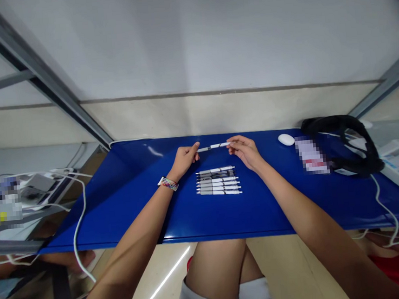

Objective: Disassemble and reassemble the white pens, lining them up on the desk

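Note:
Between my two hands a white and grey pen (216, 146) is held lengthwise, a little above the blue table. My left hand (187, 159) grips its grey end, with the thumb along the top. The fingers of my right hand (244, 149) pinch the white end. Just nearer to me lies a row of several pens (218, 181), side by side, their tips pointing left. Most have white barrels and grey grips; one near the far side of the row looks dark.
On the blue table (226, 217), a white oval object (286, 139) and a black strap-like headset (342, 146) lie to the right, with a blurred-out item between them. White cables (78, 220) hang at the left edge. A metal frame (50, 83) rises on the left.

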Tool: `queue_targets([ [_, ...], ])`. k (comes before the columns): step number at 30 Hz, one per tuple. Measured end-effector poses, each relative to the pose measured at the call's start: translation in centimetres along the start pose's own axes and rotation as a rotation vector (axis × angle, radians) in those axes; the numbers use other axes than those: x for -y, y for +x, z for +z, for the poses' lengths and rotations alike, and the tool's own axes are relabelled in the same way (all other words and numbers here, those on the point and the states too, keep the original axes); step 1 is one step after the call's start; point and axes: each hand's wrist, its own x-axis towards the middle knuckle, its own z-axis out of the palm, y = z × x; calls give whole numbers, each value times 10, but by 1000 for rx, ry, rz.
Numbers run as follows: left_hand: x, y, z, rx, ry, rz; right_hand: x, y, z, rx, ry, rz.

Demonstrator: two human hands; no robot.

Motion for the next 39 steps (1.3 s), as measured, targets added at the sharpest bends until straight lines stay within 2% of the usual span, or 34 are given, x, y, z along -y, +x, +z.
queue_targets([
  [6, 1, 0, -1, -9, 9, 4, 4, -3, -2, 54, -102, -30],
  [10, 4, 2, -1, -37, -22, 15, 4, -4, -3, 48, -141, 25],
  [14, 5, 4, 1, -16, -189, 103, 1, -2, -3, -7, -90, 73],
  [17, 4, 5, 2, 4, -266, 108, 0, -1, -4, -20, -46, 67],
  [23, 6, 4, 4, 55, -294, 151, 1, 0, 0, -31, -37, 72],
  [27, 7, 2, 4, 94, -271, 120, 2, -2, 2, -15, -48, 62],
  [31, 9, 3, 3, 61, -235, 197, 1, -2, 3, -20, -48, 66],
  [36, 11, 5, 3, 96, -206, 163, 0, -2, 2, -15, -36, 59],
  [39, 9, 4, 2, 53, -197, 210, -1, -2, 1, -14, -46, 61],
])
